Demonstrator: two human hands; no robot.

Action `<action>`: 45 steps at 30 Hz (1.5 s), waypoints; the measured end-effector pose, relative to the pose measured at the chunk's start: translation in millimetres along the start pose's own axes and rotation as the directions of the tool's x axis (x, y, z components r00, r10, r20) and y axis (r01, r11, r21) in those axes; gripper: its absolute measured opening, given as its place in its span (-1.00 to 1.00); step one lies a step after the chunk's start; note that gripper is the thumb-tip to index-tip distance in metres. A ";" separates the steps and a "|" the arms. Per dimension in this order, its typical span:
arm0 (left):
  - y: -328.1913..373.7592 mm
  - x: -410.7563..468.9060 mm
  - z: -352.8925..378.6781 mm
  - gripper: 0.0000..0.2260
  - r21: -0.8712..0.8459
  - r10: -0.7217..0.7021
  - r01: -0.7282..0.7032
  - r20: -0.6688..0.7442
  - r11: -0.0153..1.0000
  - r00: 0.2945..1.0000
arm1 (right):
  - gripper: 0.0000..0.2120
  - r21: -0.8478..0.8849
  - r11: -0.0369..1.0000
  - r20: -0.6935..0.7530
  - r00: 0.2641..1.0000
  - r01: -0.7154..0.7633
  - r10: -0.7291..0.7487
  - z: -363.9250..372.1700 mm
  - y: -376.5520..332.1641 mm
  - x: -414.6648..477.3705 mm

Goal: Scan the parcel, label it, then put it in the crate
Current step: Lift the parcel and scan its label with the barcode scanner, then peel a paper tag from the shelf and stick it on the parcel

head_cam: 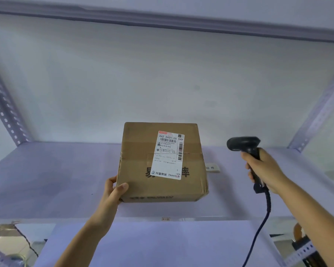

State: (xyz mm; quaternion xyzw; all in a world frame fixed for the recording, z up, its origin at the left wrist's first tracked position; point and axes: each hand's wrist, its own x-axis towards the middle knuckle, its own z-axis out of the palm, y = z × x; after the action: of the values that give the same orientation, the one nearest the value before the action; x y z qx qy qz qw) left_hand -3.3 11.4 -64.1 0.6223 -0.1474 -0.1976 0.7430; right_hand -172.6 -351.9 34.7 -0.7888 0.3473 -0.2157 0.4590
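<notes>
A: Right, one container on show, the brown taped cardboard parcel box (162, 162), sealed with clear tape along its top seam, so whatever is inside stays hidden.

B: And on its lid?

A: A white printed shipping label (168, 155) with barcodes, stuck across the tape. Beneath it, large dark characters printed on the cardboard, half covered by the label, so I can't read them.

B: Where does the box sit against the hands?

A: The left hand (114, 189) is clamped on its near left corner, thumb lying on top, the other fingers tucked out of sight underneath. The box rests on the pale lilac metal shelf (56, 180), stretching away from that hand and to its right.

B: The other side?

A: The right hand (264, 170) is wrapped tight around the grip of the black handheld barcode scanner (245, 149), its head above the fist and turned left toward the box. There's a clear gap between scanner and parcel; they don't touch.

B: Anything between them?

A: A small white tag with dark characters (212, 168) lies on the shelf, just beyond the box's right edge, partly hidden by it.

B: And lower down?

A: The scanner's dark coiled cable (266, 207) drops from below the right hand and runs out of the bottom edge. Down at lower right, something orange and dark behind a perforated upright, too cut off to identify.
</notes>
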 end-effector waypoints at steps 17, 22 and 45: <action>0.5 -0.3 -1.5 -0.49 0.015 -0.020 0.020 0.002 1.000 1.000 | -0.67 -0.241 0.946 -0.067 0.976 -0.217 0.207 49.2 56.0 39.0; -2.8 0.1 -3.3 -0.49 0.005 -0.006 0.006 0.019 1.000 1.000 | -0.65 -0.259 0.938 -0.073 0.973 -0.232 0.220 50.4 60.5 46.1; 3.1 2.6 4.1 -0.38 0.001 -0.040 0.040 -0.004 0.999 0.999 | -0.68 0.279 0.941 0.173 0.953 0.194 -0.248 116.9 -37.1 -89.2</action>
State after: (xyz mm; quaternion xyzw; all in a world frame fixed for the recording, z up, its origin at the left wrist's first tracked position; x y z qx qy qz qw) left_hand -2.5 7.0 -60.4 0.6260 -0.1334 -0.2112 0.7388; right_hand -141.9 -205.7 8.5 -0.7743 0.1759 -0.2267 0.5640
